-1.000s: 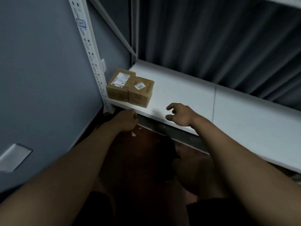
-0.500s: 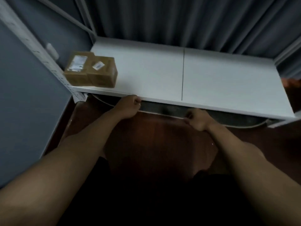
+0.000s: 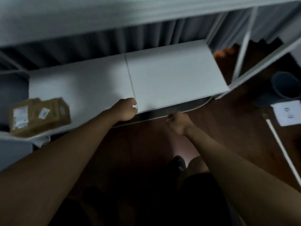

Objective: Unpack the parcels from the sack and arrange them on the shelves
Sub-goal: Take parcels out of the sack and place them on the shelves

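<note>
Two cardboard parcels (image 3: pixel 39 116) sit side by side at the left end of the white shelf (image 3: pixel 171 79), at the frame's left edge. The left hand (image 3: pixel 126 110) is curled at the shelf's front edge; the right hand (image 3: pixel 178 122) is fisted below it, holding nothing.

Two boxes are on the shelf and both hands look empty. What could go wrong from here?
The boxes sit at the shelf's left front corner, close to the edge; a nudge while adding parcels could tip them off. The left hand and right hand are curled and hold nothing, and no sack is in view, so the next parcel means turning away.
</note>
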